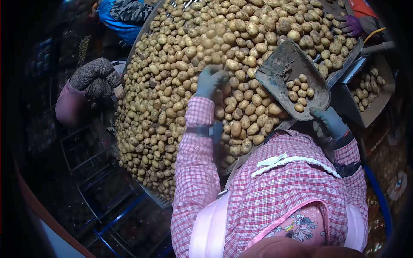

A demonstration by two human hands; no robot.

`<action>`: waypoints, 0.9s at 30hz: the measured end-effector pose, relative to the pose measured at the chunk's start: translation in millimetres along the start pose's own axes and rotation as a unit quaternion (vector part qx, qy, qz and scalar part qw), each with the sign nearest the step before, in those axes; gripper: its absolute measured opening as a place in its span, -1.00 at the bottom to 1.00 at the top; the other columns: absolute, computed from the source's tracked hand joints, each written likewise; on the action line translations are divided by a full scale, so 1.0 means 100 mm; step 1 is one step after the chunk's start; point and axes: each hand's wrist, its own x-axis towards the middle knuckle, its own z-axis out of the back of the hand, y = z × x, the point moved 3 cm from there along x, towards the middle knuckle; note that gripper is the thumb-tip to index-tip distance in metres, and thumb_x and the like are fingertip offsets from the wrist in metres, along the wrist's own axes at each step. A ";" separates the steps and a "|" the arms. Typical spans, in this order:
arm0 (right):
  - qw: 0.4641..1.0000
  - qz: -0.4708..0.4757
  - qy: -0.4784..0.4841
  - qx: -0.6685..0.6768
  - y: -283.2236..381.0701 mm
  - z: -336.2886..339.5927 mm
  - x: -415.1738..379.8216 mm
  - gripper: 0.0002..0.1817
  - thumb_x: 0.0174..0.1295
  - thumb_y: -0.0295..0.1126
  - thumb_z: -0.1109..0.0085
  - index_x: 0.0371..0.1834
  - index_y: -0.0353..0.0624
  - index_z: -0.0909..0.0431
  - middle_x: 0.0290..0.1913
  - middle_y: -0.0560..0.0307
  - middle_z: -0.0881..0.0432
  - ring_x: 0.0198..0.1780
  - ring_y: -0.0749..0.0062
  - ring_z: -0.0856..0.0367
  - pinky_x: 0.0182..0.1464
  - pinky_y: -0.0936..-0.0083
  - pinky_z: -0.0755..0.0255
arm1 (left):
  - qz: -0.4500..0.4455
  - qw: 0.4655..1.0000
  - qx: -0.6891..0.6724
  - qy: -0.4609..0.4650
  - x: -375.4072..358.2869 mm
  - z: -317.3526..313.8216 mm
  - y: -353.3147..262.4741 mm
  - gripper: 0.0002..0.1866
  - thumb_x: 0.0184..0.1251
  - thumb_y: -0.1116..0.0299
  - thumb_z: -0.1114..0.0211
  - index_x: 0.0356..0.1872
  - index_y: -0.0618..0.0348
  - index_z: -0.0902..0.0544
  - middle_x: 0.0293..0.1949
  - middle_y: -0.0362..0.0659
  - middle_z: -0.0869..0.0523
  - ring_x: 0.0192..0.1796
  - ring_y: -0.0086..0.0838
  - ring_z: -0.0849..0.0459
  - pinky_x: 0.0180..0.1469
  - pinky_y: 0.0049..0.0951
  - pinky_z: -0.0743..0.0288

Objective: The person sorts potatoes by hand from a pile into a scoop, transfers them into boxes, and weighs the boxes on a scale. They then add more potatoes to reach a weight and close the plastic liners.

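My left hand (211,81), in a grey-green glove, reaches into the middle of a large heap of potatoes (172,86). Its fingers are curled round a potato (225,89) that is partly hidden beneath them. My right hand (329,123), gloved alike, grips the near rim of a worn, muddy scoop (275,69). The scoop rests tilted over the right side of the heap. Several small potatoes (300,91) lie together in its lower part.
At the right stands an open box (378,101) with potatoes inside. A co-worker's purple-gloved hand (350,26) touches the heap at upper right. Other people stand at the left, one in a blue garment (124,19). Dark metal racks (99,180) are at lower left.
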 end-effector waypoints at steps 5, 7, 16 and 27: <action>1.000 0.004 0.000 0.012 0.03 -0.07 -0.03 -0.71 0.37 -0.21 -0.22 -0.16 -0.26 -0.58 -0.69 0.15 -0.55 -0.82 0.51 -0.41 -0.80 0.63 -0.25 | -0.210 0.969 0.123 0.044 0.06 -0.34 -0.45 -0.58 0.35 0.17 -0.35 0.14 0.16 -0.64 0.04 -0.03 -0.69 0.01 -0.28 -0.64 0.14 -0.29 -0.53; 1.000 0.003 -0.009 0.018 0.04 -0.08 -0.02 -0.71 0.35 -0.19 -0.25 -0.21 -0.25 -0.59 -0.69 0.14 -0.56 -0.82 0.49 -0.42 -0.80 0.61 -0.27 | -0.290 0.928 0.229 -0.043 0.51 -0.34 -0.42 -0.56 0.35 0.11 -0.33 0.16 0.10 -0.66 0.08 -0.04 -0.66 0.09 -0.25 -0.59 0.24 -0.25 -0.46; 1.000 -0.005 -0.026 0.002 0.13 -0.11 -0.05 -0.67 0.31 -0.15 -0.32 -0.31 -0.24 -0.62 -0.68 0.14 -0.58 -0.80 0.49 -0.46 -0.79 0.62 -0.30 | -0.304 0.822 0.477 -0.071 0.12 -0.16 0.25 -0.56 0.22 0.19 -0.39 0.15 -0.10 -0.64 0.13 -0.07 -0.61 0.26 -0.08 -0.49 0.34 -0.20 -0.39; 1.000 -0.005 0.001 0.000 0.07 0.01 0.06 -0.67 0.34 -0.14 -0.25 -0.18 -0.24 -0.57 -0.67 0.14 -0.57 -0.81 0.47 -0.45 -0.78 0.62 -0.29 | -0.056 0.918 0.391 -0.047 -0.09 0.45 -0.17 -0.57 0.30 0.06 -0.34 0.08 0.08 -0.72 0.10 -0.02 -0.72 0.17 -0.23 -0.67 0.24 -0.29 -0.51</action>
